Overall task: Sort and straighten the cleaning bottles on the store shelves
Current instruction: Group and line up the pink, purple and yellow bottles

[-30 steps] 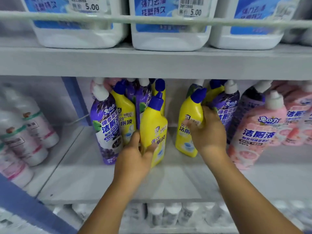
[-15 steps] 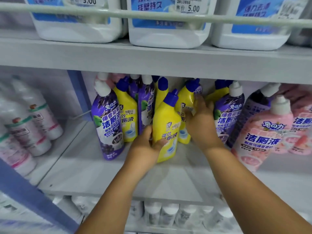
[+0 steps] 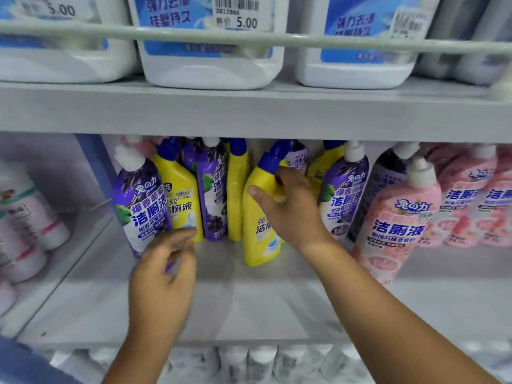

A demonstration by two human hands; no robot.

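My right hand (image 3: 288, 209) grips a yellow toilet-cleaner bottle (image 3: 256, 236) with a blue cap by its shoulder; the bottle stands at mid-shelf, leaning slightly. My left hand (image 3: 163, 261) is blurred by motion, its fingers loosely curled in front of the base of a purple bottle (image 3: 141, 200) at the row's left end. It holds nothing that I can make out. Between the two stand another yellow bottle (image 3: 180, 189), a purple one (image 3: 212, 189) and a narrow-facing yellow one (image 3: 237, 195). More purple bottles (image 3: 343, 195) and pink bottles (image 3: 396, 217) stand to the right.
The grey shelf board (image 3: 249, 300) is bare in front of the row. Above, large white jugs (image 3: 210, 51) sit behind a rail (image 3: 249, 37). White bottles (image 3: 27, 217) fill the bay past the blue upright, and white caps (image 3: 249, 361) show on the shelf below.
My left hand has let go of the front yellow bottle and moved left toward the purple bottle. My right hand has left the rear yellow bottle and now grips the front one.
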